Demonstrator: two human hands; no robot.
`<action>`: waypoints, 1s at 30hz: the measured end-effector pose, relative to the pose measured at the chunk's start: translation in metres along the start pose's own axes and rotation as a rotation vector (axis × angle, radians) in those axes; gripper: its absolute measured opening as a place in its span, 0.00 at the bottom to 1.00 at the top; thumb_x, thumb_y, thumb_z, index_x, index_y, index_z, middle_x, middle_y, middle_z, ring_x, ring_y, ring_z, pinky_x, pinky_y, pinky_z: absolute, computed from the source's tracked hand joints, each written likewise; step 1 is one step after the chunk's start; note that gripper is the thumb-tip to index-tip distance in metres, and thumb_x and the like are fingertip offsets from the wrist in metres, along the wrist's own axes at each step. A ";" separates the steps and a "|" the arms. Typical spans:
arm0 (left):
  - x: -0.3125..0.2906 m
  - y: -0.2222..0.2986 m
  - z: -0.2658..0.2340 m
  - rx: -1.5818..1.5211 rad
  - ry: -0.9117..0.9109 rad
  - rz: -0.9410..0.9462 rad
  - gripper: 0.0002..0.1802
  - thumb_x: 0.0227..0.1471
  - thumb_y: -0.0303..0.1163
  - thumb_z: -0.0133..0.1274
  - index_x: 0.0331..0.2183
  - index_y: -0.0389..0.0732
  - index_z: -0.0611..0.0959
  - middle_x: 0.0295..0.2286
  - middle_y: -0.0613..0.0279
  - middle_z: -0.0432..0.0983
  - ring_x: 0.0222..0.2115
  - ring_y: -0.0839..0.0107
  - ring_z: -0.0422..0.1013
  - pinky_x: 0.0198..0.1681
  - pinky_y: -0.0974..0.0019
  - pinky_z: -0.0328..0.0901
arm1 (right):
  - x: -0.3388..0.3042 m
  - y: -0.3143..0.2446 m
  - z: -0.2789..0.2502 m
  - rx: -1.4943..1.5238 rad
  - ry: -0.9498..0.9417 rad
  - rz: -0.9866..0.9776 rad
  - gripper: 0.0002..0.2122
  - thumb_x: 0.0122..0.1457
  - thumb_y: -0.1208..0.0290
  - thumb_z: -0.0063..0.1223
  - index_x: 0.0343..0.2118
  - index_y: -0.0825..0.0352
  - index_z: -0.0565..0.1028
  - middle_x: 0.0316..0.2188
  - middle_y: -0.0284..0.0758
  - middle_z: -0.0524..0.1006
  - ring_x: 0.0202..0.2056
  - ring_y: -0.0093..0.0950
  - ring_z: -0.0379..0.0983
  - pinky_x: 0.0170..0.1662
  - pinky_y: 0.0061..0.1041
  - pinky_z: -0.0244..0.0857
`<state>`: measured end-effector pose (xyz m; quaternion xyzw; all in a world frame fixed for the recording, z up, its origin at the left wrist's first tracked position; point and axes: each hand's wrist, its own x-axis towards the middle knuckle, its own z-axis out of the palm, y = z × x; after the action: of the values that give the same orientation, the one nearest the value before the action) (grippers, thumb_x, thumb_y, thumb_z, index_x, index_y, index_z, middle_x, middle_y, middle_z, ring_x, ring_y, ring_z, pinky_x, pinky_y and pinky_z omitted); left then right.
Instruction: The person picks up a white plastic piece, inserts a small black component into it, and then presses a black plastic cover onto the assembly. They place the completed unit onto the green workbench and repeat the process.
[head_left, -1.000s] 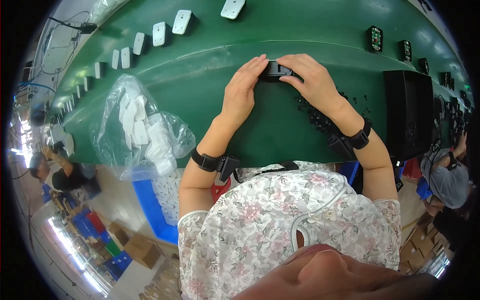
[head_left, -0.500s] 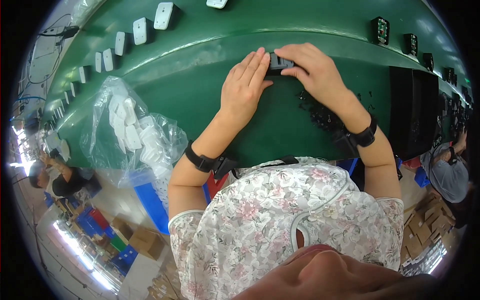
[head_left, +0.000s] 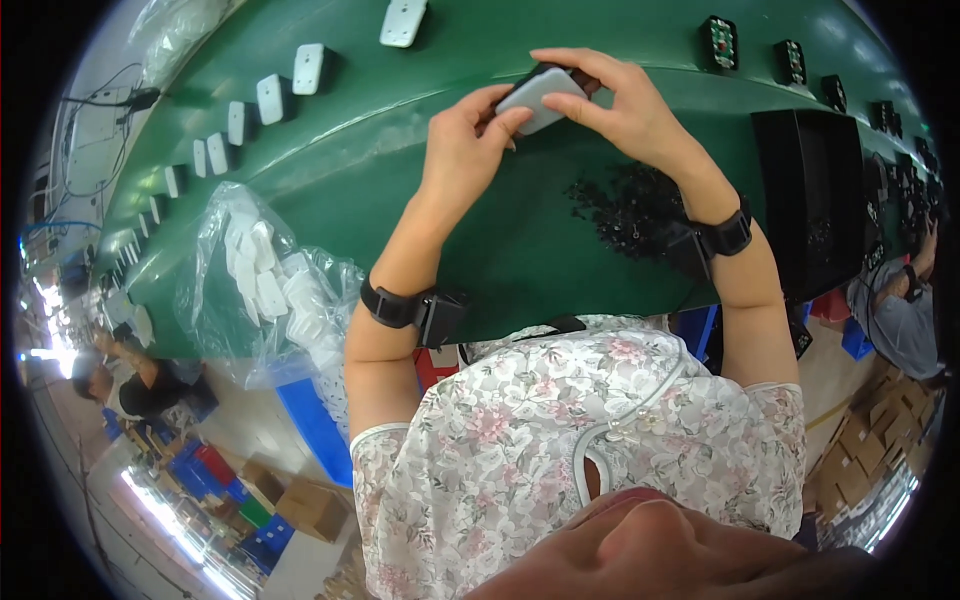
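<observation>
The largest thing is the green table (head_left: 560, 260), which reaches across the view in front of the person. On its left part lies a clear plastic bag (head_left: 225, 345), with white covers (head_left: 268, 280) inside. On the right side stands a long black bin (head_left: 768, 180).

Between these, both hands are over the table and hold one white-faced unit (head_left: 540, 92) together, its pale face turned up and slightly tilted. The right hand (head_left: 630, 115) is half closed: its thumb lies on the pale face, and the forefinger stretches along the far edge. The left hand (head_left: 465, 140) is also half closed, with the thumb at the near left edge of the unit and the other fingers bent around its left end; their tips I cannot see well.

Near the right forearm lies a loose heap of small black parts (head_left: 635, 200). Farther off, finished-looking white-topped blocks (head_left: 310, 68) form a row at the left, and open black housings with green boards (head_left: 720, 43) form another at the right.
</observation>
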<state>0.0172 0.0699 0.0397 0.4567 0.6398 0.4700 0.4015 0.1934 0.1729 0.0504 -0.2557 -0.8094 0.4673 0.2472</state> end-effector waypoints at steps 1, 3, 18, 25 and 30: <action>0.007 0.002 0.001 -0.013 -0.010 0.005 0.16 0.49 0.29 0.57 0.40 0.31 0.79 0.22 0.62 0.77 0.20 0.80 0.69 0.25 0.75 0.65 | 0.003 0.002 -0.003 0.032 0.005 0.011 0.20 0.54 0.68 0.57 0.50 0.63 0.71 0.37 0.33 0.74 0.33 0.23 0.69 0.40 0.21 0.64; 0.026 0.001 0.010 -0.026 -0.021 0.025 0.16 0.49 0.30 0.57 0.39 0.30 0.79 0.21 0.62 0.77 0.19 0.80 0.69 0.24 0.76 0.65 | 0.002 0.007 -0.006 0.040 0.084 0.011 0.19 0.53 0.68 0.58 0.49 0.64 0.72 0.37 0.33 0.74 0.34 0.24 0.70 0.41 0.22 0.65; 0.194 -0.072 -0.002 0.056 -0.073 -0.128 0.18 0.56 0.34 0.48 0.27 0.26 0.78 0.22 0.50 0.78 0.15 0.71 0.72 0.16 0.71 0.65 | -0.058 -0.028 0.038 -0.463 -0.196 -0.195 0.10 0.45 0.77 0.58 0.32 0.68 0.71 0.32 0.38 0.68 0.37 0.38 0.66 0.39 0.33 0.63; 0.026 0.013 -0.006 0.578 0.234 0.274 0.22 0.45 0.46 0.58 0.33 0.39 0.72 0.24 0.52 0.76 0.27 0.52 0.73 0.29 0.52 0.66 | -0.062 -0.023 0.045 -0.439 -0.218 -0.133 0.06 0.48 0.80 0.53 0.28 0.71 0.68 0.29 0.41 0.66 0.33 0.42 0.65 0.35 0.34 0.62; -0.086 0.008 -0.066 0.922 0.308 0.263 0.13 0.46 0.41 0.57 0.26 0.41 0.76 0.25 0.62 0.73 0.28 0.60 0.72 0.28 0.60 0.67 | -0.058 -0.013 0.042 -0.422 -0.196 -0.103 0.06 0.49 0.81 0.53 0.28 0.71 0.66 0.27 0.41 0.65 0.29 0.41 0.64 0.32 0.33 0.60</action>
<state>-0.0206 -0.0275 0.0698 0.5884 0.7699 0.2469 -0.0038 0.2076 0.1034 0.0342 -0.2135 -0.9212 0.2972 0.1321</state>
